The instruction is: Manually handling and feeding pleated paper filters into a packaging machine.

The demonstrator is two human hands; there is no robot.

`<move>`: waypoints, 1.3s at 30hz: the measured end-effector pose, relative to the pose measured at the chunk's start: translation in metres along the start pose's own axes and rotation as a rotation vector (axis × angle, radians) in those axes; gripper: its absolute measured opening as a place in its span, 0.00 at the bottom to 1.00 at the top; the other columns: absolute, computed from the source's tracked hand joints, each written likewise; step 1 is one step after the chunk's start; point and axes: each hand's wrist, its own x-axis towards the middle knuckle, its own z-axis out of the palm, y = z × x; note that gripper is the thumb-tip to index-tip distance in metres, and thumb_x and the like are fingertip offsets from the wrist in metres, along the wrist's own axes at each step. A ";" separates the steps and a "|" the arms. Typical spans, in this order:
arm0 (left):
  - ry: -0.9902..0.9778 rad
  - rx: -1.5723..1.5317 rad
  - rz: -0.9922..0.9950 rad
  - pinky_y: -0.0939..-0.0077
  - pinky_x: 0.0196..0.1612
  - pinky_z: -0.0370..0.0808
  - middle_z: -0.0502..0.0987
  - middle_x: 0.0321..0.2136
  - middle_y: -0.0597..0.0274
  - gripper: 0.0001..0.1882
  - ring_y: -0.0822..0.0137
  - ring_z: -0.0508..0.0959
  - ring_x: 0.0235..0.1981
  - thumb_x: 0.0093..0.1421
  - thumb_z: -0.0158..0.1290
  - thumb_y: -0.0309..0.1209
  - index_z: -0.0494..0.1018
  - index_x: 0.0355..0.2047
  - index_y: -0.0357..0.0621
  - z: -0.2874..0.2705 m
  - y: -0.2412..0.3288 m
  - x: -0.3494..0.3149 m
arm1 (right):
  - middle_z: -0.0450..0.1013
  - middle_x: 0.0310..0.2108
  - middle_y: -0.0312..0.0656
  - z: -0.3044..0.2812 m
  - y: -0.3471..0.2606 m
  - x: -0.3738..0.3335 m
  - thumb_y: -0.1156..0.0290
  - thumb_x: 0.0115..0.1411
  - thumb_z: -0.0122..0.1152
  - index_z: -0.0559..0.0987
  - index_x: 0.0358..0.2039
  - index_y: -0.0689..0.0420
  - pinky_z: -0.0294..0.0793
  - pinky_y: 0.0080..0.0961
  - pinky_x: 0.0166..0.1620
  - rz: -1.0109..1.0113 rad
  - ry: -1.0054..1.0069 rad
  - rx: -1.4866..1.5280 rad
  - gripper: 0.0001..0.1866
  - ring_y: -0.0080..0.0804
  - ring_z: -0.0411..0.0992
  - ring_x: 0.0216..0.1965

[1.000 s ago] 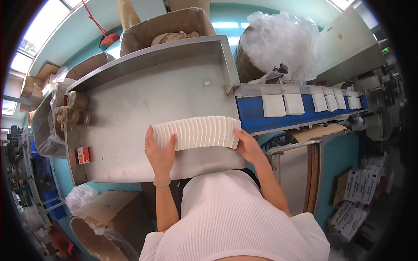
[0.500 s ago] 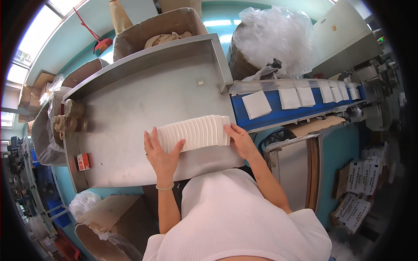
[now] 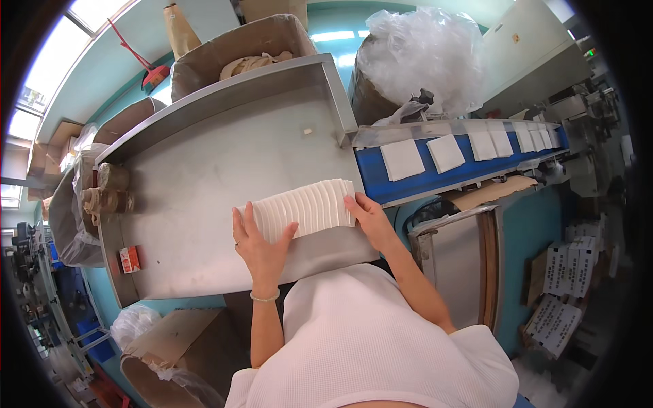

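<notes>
- steel table (image 3: pixel 204 149) is spreading out before you, its raised rim running along the far and left sides.
- blue conveyor belt (image 3: pixel 411 188) is extending from the table's right side, carrying a line of white folded squares (image 3: pixel 403 160).
- you are holding the row of white folded sheets (image 3: pixel 306 209) over the near right part of the table; the view is not showing whether it is touching the steel.
- your left hand (image 3: pixel 262 255) is gripping the row's left end, thumb and fingers standing wide apart.
- your right hand (image 3: pixel 371 221) is pinching the right end, its fingers bending in and partly hidden.
- small red-and-white box (image 3: pixel 129 259) is standing beside the left rim.
</notes>
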 end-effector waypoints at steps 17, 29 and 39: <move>0.017 -0.025 -0.031 0.49 0.59 0.62 0.54 0.64 0.33 0.49 0.40 0.61 0.63 0.48 0.68 0.50 0.59 0.64 0.38 0.005 0.006 -0.001 | 0.74 0.43 0.33 -0.006 0.019 0.006 0.58 0.68 0.54 0.73 0.53 0.60 0.70 0.21 0.45 0.007 -0.091 0.032 0.21 0.18 0.70 0.43; 0.015 0.019 -0.031 0.50 0.57 0.62 0.54 0.64 0.34 0.49 0.41 0.60 0.63 0.49 0.67 0.52 0.59 0.64 0.40 0.008 0.004 0.001 | 0.74 0.43 0.34 -0.016 0.030 0.004 0.63 0.63 0.59 0.68 0.59 0.54 0.69 0.22 0.38 0.201 -0.122 0.457 0.25 0.21 0.70 0.40; 0.014 0.014 -0.012 0.49 0.57 0.62 0.55 0.64 0.34 0.48 0.42 0.61 0.63 0.49 0.67 0.52 0.59 0.64 0.40 0.005 0.005 0.001 | 0.65 0.57 0.47 -0.022 0.009 0.002 0.71 0.61 0.57 0.42 0.72 0.47 0.69 0.32 0.54 0.046 -0.008 0.081 0.45 0.32 0.66 0.54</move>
